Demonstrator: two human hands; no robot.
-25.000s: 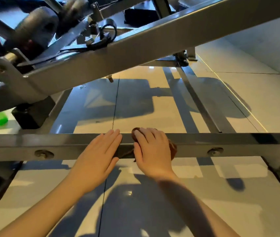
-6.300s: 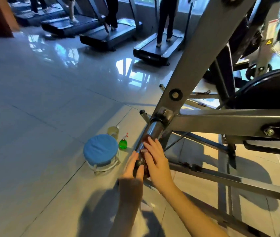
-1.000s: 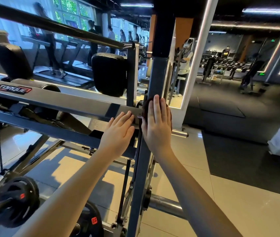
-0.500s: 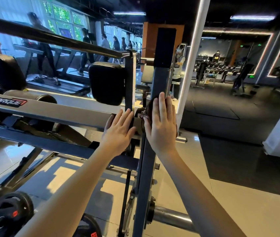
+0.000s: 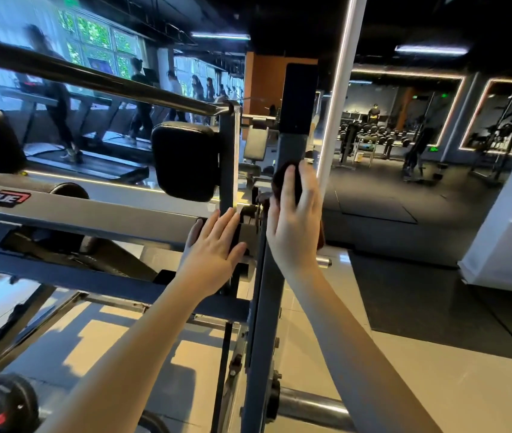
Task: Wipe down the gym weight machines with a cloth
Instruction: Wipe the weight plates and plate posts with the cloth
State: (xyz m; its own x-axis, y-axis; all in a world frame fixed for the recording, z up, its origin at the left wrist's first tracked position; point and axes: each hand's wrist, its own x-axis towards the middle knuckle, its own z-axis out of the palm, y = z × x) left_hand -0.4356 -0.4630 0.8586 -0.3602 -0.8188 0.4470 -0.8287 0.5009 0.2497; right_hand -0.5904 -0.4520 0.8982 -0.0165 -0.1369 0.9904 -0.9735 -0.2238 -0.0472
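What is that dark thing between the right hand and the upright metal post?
A dark cloth, pressed flat by the right hand against the upright post; the head view shows it peeking out past the fingers.

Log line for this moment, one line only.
right hand: presses cloth on post | left hand: flat on beam end | wipe: underway

Floor (image 5: 435, 385): glossy pale tile near, sunlit patches at left. Dark mat (image 5: 404, 295) covers the far right. Weight machine frame (image 5: 261, 323) stands on the tile, centre. Treadmills (image 5: 92, 165) far left; dumbbell rack (image 5: 382, 137) far right.
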